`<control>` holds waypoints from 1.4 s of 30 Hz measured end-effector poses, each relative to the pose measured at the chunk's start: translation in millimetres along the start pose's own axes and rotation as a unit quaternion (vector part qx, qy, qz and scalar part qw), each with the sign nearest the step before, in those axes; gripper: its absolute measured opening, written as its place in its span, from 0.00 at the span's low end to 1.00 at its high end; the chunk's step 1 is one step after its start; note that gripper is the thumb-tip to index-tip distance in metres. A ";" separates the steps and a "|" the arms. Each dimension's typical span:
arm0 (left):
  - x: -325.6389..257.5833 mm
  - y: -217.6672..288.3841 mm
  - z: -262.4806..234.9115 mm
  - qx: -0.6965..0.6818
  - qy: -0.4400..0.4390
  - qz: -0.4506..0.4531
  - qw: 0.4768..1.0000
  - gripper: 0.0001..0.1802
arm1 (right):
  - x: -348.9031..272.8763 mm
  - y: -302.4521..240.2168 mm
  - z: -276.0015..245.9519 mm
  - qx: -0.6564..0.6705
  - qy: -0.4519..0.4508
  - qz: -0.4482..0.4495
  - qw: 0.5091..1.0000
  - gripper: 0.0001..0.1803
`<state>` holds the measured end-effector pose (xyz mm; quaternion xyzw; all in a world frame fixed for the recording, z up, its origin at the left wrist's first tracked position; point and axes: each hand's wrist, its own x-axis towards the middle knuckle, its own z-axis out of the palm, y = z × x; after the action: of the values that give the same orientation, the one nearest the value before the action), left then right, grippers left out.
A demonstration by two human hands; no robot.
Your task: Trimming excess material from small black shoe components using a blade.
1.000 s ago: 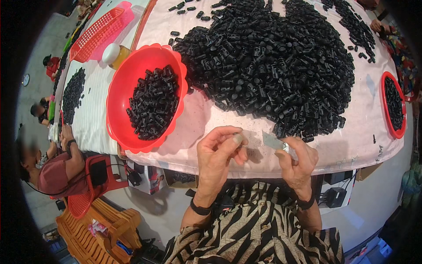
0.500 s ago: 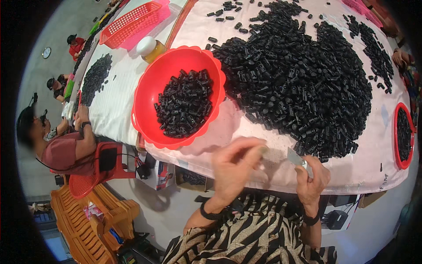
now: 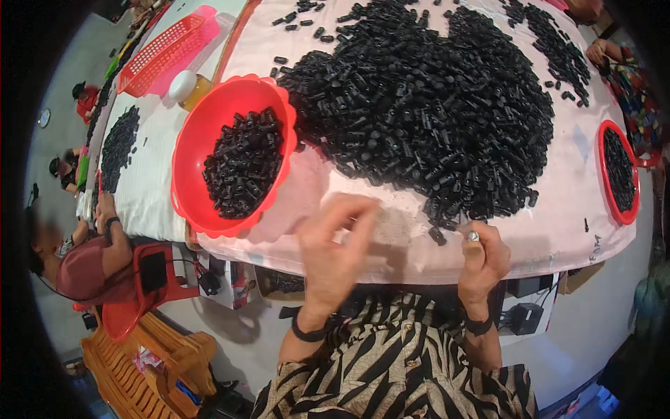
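My left hand (image 3: 336,244) hovers over the pink cloth (image 3: 551,241), its fingers curled in a pinch but blurred. I cannot make out what lies between the fingertips. At the table's front edge, my right hand (image 3: 486,257) is closed on a small metal blade (image 3: 474,237), whose shiny end shows above the thumb. Just beyond both hands spreads a large pile of small black plastic pieces (image 3: 426,112). A few loose pieces lie beside my right fingers. Left of my left hand, a red scalloped bowl (image 3: 185,185) holds more black pieces (image 3: 244,164).
A jar (image 3: 184,85) with a white lid and a pink perforated basket (image 3: 164,52) stand behind the bowl. At right sits a red container (image 3: 602,167) of black pieces. A seated person (image 3: 91,269) works at left; another person's hand (image 3: 606,50) shows far right.
The view has shifted, so the table's things appear farther left and higher. My right hand has turned and is near the pile's front edge; the blade's flat face no longer shows.
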<state>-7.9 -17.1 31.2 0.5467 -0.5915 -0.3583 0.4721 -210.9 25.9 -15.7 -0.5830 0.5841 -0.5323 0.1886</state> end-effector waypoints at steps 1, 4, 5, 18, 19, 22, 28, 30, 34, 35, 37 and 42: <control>-5.1 5.2 12.5 0.009 -0.050 0.007 0.999 0.05 | -0.6 1.1 -3.0 0.024 0.021 0.019 0.999 0.15; -23.3 7.4 41.6 0.034 -0.098 0.049 0.993 0.08 | -2.7 -3.2 -5.1 0.052 0.044 0.033 0.997 0.15; -27.2 4.5 48.7 0.047 -0.115 0.067 0.990 0.09 | -4.2 -3.6 -6.2 0.060 0.049 0.032 0.996 0.16; -30.7 -3.4 69.4 0.232 -0.086 0.162 0.955 0.18 | -1.1 -1.8 -2.1 0.007 0.033 -0.007 0.999 0.15; -30.7 -4.8 67.2 0.179 -0.081 0.140 0.970 0.19 | -0.8 -3.4 -1.1 0.020 0.033 0.001 0.999 0.15; -24.4 -2.5 55.2 0.048 -0.085 0.065 0.993 0.22 | -1.5 0.8 -2.0 0.016 0.032 0.004 0.999 0.15; -14.3 -10.8 18.2 -0.220 -0.100 -0.139 0.960 0.20 | -1.4 -3.2 -0.7 0.025 0.015 0.002 1.000 0.11; -14.0 -6.4 12.4 -0.236 -0.086 -0.177 0.952 0.20 | 0.0 -8.1 -1.9 0.021 0.000 0.007 1.000 0.11; -13.8 -11.3 7.5 -0.249 -0.061 -0.200 0.946 0.20 | 1.8 -12.1 1.9 -0.006 -0.015 0.000 1.000 0.11; -13.7 -12.2 6.4 -0.249 -0.060 -0.200 0.946 0.20 | 3.6 -14.3 2.9 -0.006 -0.022 -0.003 1.000 0.11; -13.7 -13.9 4.6 -0.266 -0.065 -0.208 0.939 0.21 | 4.6 -14.4 4.3 -0.007 -0.028 -0.005 1.000 0.11; -12.0 -16.0 1.8 -0.286 -0.063 -0.216 0.931 0.19 | 9.8 -14.6 12.8 0.017 -0.059 -0.036 0.997 0.10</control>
<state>-5.2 -7.8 13.6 0.4790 -0.3602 -0.6397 0.4812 -195.5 15.7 -4.0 -0.6310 0.5414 -0.5130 0.2135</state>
